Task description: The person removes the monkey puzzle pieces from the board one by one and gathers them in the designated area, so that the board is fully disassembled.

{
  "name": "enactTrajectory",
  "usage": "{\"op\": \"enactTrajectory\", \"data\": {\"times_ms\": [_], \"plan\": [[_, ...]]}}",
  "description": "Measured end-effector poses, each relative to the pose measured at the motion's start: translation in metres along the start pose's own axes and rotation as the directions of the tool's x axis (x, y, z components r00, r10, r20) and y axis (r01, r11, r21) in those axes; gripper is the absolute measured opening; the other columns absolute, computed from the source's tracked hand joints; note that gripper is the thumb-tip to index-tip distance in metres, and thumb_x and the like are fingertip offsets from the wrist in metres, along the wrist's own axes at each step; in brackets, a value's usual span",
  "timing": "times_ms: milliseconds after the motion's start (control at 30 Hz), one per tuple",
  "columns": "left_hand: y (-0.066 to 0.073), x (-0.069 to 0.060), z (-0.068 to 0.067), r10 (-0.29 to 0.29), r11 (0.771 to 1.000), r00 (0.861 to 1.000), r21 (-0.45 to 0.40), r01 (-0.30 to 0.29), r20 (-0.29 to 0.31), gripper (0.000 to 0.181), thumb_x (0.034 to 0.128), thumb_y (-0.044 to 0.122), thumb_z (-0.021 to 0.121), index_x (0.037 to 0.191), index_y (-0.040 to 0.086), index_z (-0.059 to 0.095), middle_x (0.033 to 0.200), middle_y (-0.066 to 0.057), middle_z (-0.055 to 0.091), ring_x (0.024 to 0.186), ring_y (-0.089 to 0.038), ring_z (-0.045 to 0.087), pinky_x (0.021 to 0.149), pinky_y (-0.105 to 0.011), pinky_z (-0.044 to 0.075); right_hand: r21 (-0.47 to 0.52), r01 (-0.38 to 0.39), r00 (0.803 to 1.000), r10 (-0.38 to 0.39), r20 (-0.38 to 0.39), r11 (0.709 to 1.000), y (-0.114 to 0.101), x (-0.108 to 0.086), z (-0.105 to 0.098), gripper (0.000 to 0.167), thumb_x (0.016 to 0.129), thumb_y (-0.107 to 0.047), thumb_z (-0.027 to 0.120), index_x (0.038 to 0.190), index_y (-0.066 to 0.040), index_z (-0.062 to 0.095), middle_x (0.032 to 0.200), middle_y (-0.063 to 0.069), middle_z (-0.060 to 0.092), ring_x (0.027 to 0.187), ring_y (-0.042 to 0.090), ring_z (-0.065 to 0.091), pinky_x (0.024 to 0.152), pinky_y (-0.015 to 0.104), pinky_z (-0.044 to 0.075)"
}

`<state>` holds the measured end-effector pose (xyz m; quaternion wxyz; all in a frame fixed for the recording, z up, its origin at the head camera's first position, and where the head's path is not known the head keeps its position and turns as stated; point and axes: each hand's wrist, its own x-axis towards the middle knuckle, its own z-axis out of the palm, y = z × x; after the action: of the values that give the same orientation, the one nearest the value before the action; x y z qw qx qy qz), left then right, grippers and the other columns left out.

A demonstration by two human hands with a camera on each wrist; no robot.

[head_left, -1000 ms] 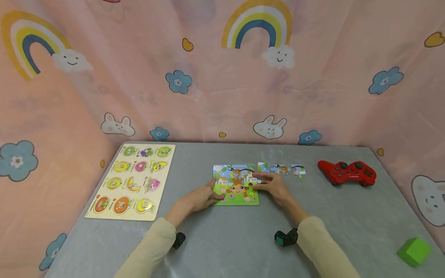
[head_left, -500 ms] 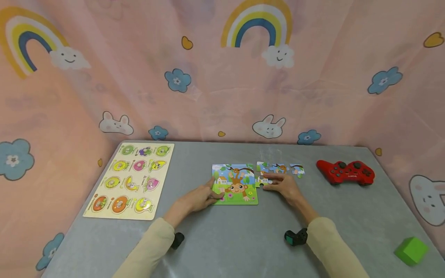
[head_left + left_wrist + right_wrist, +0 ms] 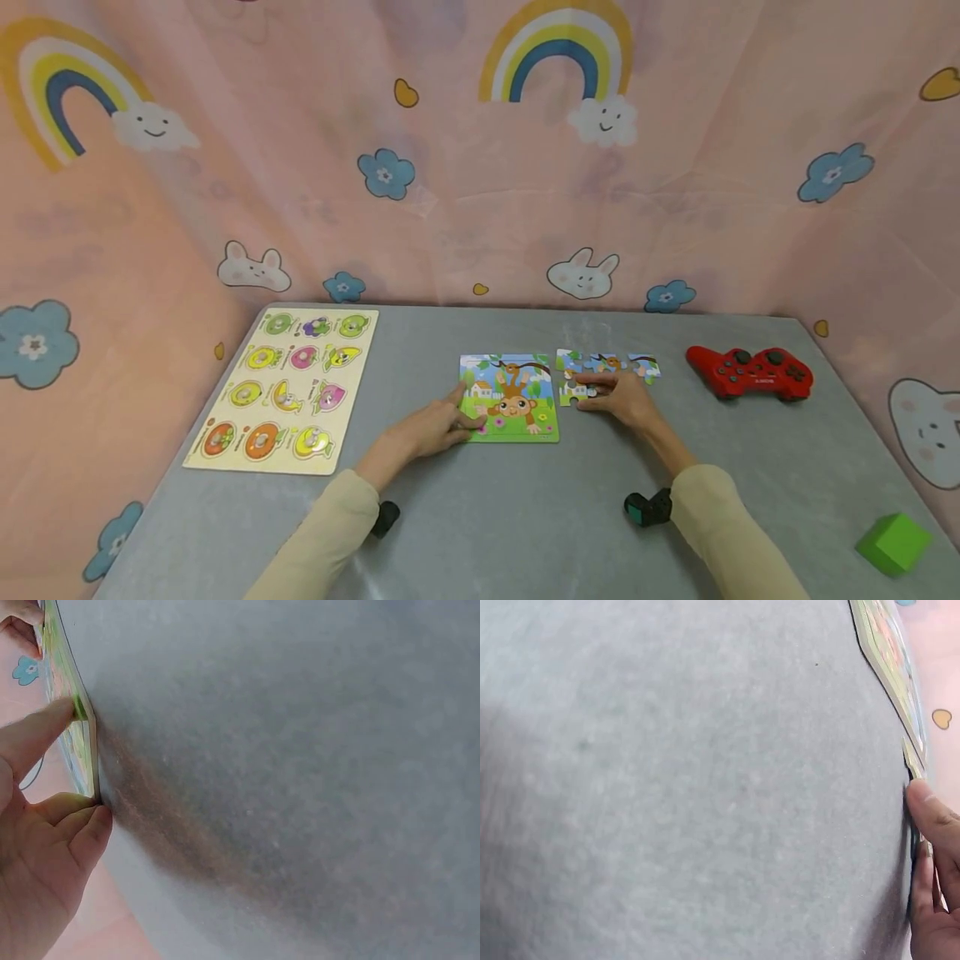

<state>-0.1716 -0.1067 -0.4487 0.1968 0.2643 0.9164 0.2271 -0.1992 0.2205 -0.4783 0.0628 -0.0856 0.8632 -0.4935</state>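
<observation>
In the head view a monkey jigsaw board (image 3: 510, 408) lies mid-table. My left hand (image 3: 429, 427) holds its lower-left corner; in the left wrist view the thumb (image 3: 56, 720) presses on top and other fingers bend against the edge. My right hand (image 3: 622, 400) pinches a puzzle piece (image 3: 567, 395) with a house picture, just right of the board. Above it lie more pieces: one with sky and greenery (image 3: 567, 357), one with a small monkey (image 3: 602, 361) and one with a branch (image 3: 644, 364). In the right wrist view my thumb (image 3: 926, 802) touches a piece's edge.
A cream fruit puzzle board (image 3: 288, 392) lies at the left of the grey table (image 3: 510, 517). A red game controller (image 3: 750, 372) sits at the right back, with a green block (image 3: 892, 544) nearer the front right. A pink patterned cloth (image 3: 480, 208) hangs behind.
My right hand has moved right, drawing the house piece from over the board's right edge to below the row of pieces. My left hand has stayed on the board.
</observation>
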Motion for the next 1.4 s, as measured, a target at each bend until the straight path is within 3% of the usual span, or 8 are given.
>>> {"op": "enactTrajectory", "data": {"times_ms": [267,567,900,1100,1400], "plan": [[-0.003,0.002,0.003,0.008,1.0,0.999,0.03,-0.007,-0.047,0.041,0.0824,0.022,0.075,0.122,0.016,0.067,0.153,-0.026,0.021,0.135,-0.041,0.034,0.106,-0.047,0.036,-0.037,0.005,1.0,-0.005,0.017,0.999,0.001,0.001,0.001,0.043,0.077,-0.006,0.079,0.117,0.004,0.066,0.116,0.021,0.065,0.114,0.034,0.058,0.093,0.042,0.048],[-0.007,0.002,-0.002,0.021,0.999,0.997,0.03,-0.018,-0.076,0.038,0.0796,0.02,0.077,0.117,0.015,0.07,0.15,-0.026,0.028,0.131,-0.043,0.039,0.102,-0.048,0.04,0.038,0.038,0.999,-0.04,0.037,0.999,0.001,0.002,0.004,0.044,0.077,-0.003,0.078,0.117,0.008,0.064,0.117,0.024,0.064,0.114,0.036,0.058,0.094,0.04,0.047],[-0.003,0.004,-0.004,0.023,1.0,0.998,0.0,-0.023,-0.059,0.036,0.0805,0.017,0.076,0.116,0.013,0.071,0.152,-0.025,0.025,0.134,-0.043,0.033,0.106,-0.05,0.035,0.139,0.017,0.998,-0.025,0.055,0.99,0.001,-0.003,-0.006,0.048,0.079,-0.005,0.078,0.122,0.009,0.061,0.125,0.024,0.059,0.115,0.03,0.057,0.09,0.02,0.049],[-0.001,0.005,-0.003,0.029,1.0,0.998,0.012,-0.029,-0.058,0.038,0.0814,0.018,0.075,0.119,0.014,0.069,0.152,-0.026,0.024,0.133,-0.044,0.034,0.104,-0.049,0.038,0.27,-0.033,0.997,0.015,0.069,0.962,-0.003,-0.002,-0.012,0.05,0.083,0.001,0.072,0.127,0.013,0.053,0.13,0.029,0.054,0.108,0.014,0.061,0.087,0.016,0.049],[-0.003,0.005,-0.002,0.023,1.0,0.998,-0.002,-0.023,-0.05,0.039,0.0829,0.018,0.074,0.121,0.015,0.067,0.153,-0.025,0.022,0.133,-0.045,0.033,0.104,-0.049,0.037,0.367,-0.102,0.992,0.068,0.105,0.924,-0.016,-0.001,-0.006,0.051,0.087,0.002,0.068,0.133,0.013,0.048,0.134,0.031,0.05,0.108,0.015,0.063,0.085,0.022,0.051]]}}
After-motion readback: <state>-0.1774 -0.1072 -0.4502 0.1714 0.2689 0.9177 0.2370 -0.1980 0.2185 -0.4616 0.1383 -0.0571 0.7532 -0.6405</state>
